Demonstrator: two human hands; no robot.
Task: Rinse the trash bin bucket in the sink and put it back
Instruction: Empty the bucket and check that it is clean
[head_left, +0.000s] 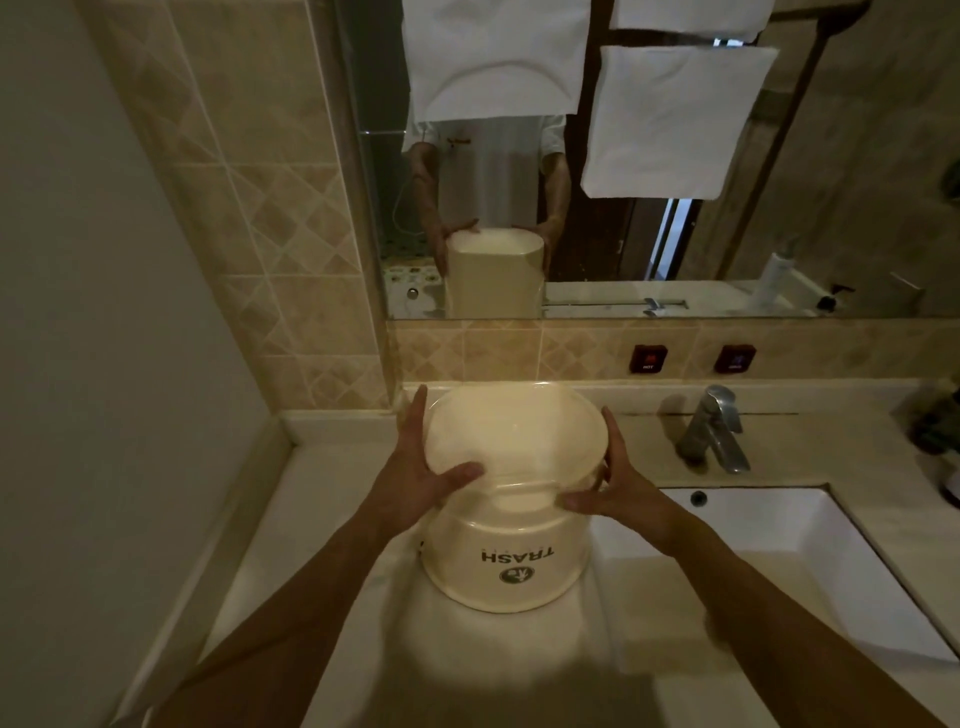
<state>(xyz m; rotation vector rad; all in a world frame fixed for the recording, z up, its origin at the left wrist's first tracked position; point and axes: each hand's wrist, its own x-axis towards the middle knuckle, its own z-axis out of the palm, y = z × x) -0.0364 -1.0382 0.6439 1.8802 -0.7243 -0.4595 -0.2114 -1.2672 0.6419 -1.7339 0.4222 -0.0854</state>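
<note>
A cream inner bucket sits partly inside the cream outer trash bin, which stands on the counter left of the sink. The bin's front reads "TRASH", upside down from where I look. My left hand grips the bucket's left side, with the thumb across its near wall. On the bucket's right side my right hand holds on, fingers up along the rim. Whether the bucket's top face is open or closed I cannot tell.
A chrome faucet stands behind the white rectangular sink. Two red wall switches sit under the mirror, which reflects me, the bin and white towels. A tiled wall closes the left side of the pale counter.
</note>
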